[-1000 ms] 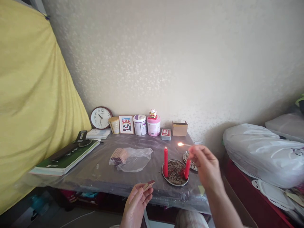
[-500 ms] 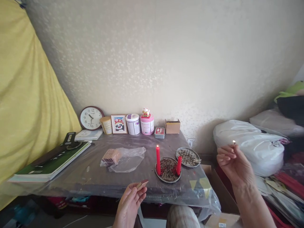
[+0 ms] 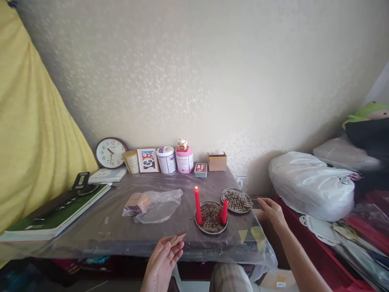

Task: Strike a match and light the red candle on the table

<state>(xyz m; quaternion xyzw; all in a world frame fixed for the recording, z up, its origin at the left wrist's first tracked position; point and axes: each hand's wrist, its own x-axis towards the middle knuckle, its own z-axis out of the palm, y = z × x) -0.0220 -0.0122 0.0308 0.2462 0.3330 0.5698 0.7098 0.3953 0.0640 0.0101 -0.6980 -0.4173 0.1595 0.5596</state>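
My left hand (image 3: 162, 259) is closed around a small matchbox (image 3: 178, 239) at the table's front edge. My right hand (image 3: 271, 209) pinches a thin match (image 3: 254, 199) beside the right metal plate (image 3: 224, 191), close to several matchsticks (image 3: 248, 204) lying on its rim; no flame shows on the match. A tall red candle (image 3: 197, 207) burns on the left side of the nearer metal plate (image 3: 209, 232). On that plate's right side stands a shorter red candle (image 3: 225, 212), with no flame visible. Both plates have dark, stained surfaces.
A plastic bag with small boxes (image 3: 138, 202) lies left of the plates. Along the wall stand a clock (image 3: 111, 153), a framed panda picture (image 3: 148, 159), canisters (image 3: 166, 160) and a cardboard box (image 3: 216, 162). A green book (image 3: 54, 215) lies at left; white bags (image 3: 313, 184) sit at right.
My right hand has moved left and down to the right plate's edge. The match's flame, visible before, no longer shows. My left hand still holds the matchbox, and the view has shifted slightly.
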